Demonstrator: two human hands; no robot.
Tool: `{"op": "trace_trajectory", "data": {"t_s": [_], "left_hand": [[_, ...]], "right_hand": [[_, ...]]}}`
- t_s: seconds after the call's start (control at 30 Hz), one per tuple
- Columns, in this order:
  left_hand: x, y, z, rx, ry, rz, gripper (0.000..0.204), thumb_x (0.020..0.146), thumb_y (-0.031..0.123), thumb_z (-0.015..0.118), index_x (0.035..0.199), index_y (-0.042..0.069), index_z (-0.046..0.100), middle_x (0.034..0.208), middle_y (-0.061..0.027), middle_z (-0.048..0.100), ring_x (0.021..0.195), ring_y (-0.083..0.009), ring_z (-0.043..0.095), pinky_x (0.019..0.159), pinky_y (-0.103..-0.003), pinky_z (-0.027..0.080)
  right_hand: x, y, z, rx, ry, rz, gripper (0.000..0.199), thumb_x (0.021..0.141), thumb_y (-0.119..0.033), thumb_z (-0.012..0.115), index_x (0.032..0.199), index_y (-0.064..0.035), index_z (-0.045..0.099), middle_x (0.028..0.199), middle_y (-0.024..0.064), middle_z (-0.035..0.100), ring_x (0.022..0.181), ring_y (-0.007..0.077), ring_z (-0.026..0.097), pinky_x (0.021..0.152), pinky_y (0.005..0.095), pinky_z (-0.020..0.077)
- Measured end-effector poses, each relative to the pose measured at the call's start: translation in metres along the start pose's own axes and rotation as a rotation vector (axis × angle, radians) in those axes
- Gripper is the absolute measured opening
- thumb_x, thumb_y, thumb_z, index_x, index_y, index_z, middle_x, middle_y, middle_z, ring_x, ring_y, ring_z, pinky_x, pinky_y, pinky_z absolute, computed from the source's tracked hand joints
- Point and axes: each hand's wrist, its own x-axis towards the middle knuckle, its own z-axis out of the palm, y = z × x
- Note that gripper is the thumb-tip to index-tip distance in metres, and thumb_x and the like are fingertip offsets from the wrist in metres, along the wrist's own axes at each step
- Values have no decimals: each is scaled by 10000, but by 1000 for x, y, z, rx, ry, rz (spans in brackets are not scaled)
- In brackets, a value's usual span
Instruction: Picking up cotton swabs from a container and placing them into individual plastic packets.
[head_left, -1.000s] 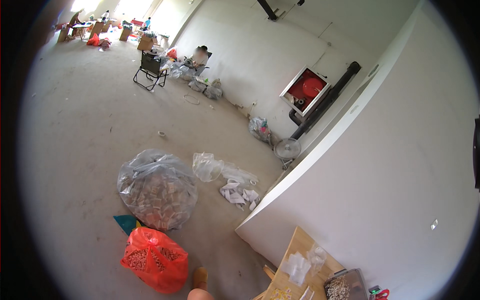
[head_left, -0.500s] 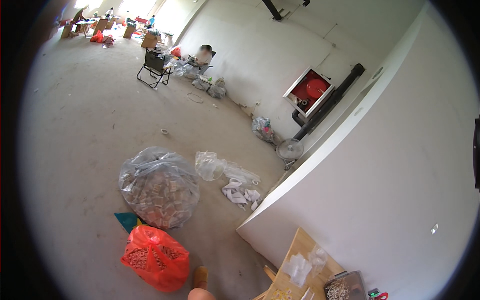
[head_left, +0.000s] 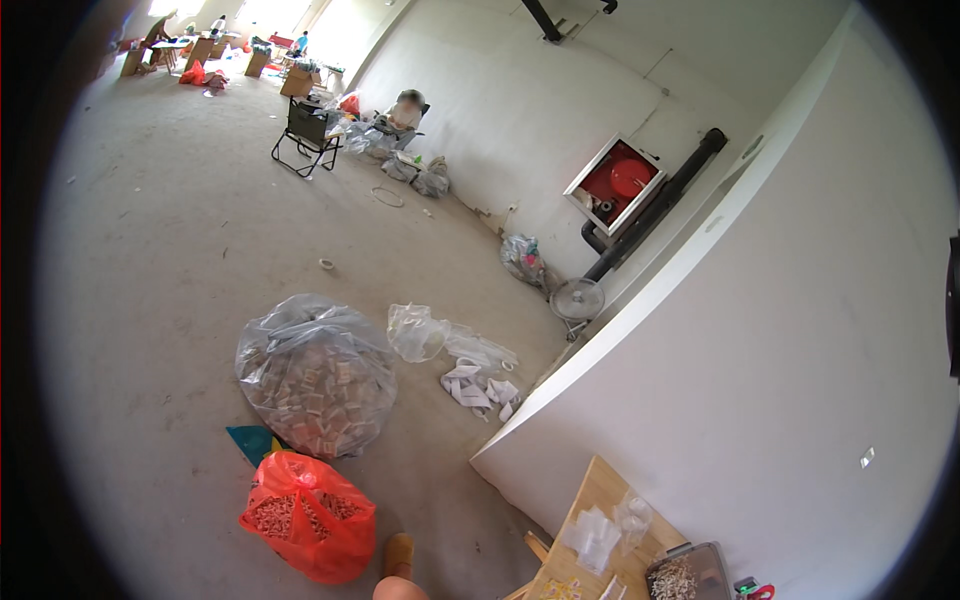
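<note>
Neither my left hand nor my right hand shows in the head view. At the lower edge part of my bare leg (head_left: 398, 590) appears, with a tan shoe (head_left: 398, 553) on the floor. Just left of it sits a red plastic bag (head_left: 310, 550) filled with many small pinkish pieces. To the right is a wooden table (head_left: 595, 487) cut off by the lower edge. Clear plastic bags (head_left: 592, 540) lie on it, beside a grey see-through bin (head_left: 708, 570) holding small pale pieces (head_left: 674, 580). Red-handled scissors (head_left: 764, 592) seem to lie by the bin.
Behind the red bag stands a big clear sack (head_left: 320, 390) of small packets. Loose plastic film (head_left: 418, 333) and white strips (head_left: 465, 385) lie right of it. A white wall (head_left: 720, 370) borders the table. Farther off are a fan (head_left: 577, 298), folding chair (head_left: 309, 135) and seated person (head_left: 405, 112).
The whole picture has shifted very slightly to the left. The seated person far off has moved a little. Nothing has been taken hold of or let go.
</note>
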Motion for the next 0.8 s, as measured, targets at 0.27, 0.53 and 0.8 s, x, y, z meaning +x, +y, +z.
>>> {"op": "trace_trajectory", "data": {"t_s": [0.27,0.53,0.8], "left_hand": [[-2,13,-10,-21,-20,16,321,857,331,672,1048,79,620,979,-179,663,955,-386,611,819,-481,480],[0,3,-2,14,10,28,301,849,322,672,1030,85,636,966,-182,664,935,-389,616,809,-476,485],[2,-6,4,26,16,-3,308,845,329,667,1041,93,640,972,-185,670,936,-398,618,812,-477,488]], "right_hand": [[3,1,-5,-25,-66,-24,734,971,-427,474,1447,93,271,1510,364,199,1424,504,134,1159,556,143],[1,-5,-6,-28,-80,10,776,971,-455,462,1447,119,245,1515,364,191,1427,502,129,1161,556,139],[2,-1,-2,20,-55,31,780,965,-460,483,1442,116,262,1518,370,167,1420,514,128,1166,544,144]]}}
